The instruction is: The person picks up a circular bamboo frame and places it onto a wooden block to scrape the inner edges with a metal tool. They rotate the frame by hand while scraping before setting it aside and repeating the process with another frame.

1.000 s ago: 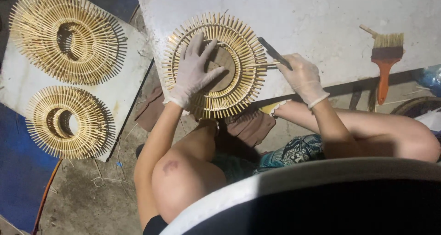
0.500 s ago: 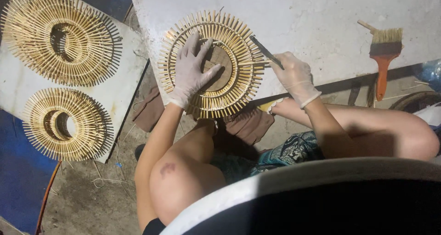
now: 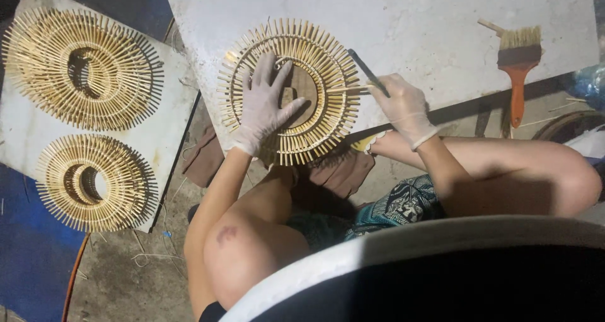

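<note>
- A pale, scuffed board (image 3: 409, 19) over a dusty floor fills the upper frame.
- Since a second ago, the round sunburst frame of bamboo slats (image 3: 291, 92) sits slightly lower in the frame; both hands have stayed put.
- The gloved left hand (image 3: 265, 104) lies flat on it, fingers spread.
- The gloved right hand (image 3: 403, 108) pinches a thin dark tool (image 3: 365, 70) at the rim; its tip is hard to make out.

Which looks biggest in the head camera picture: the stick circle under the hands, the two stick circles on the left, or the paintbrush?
1. Upper-left stick circle and the stick circle under the hands: they look about alike, too close to rank.
2. Lower-left stick circle.
3. Paintbrush, smallest.
</note>
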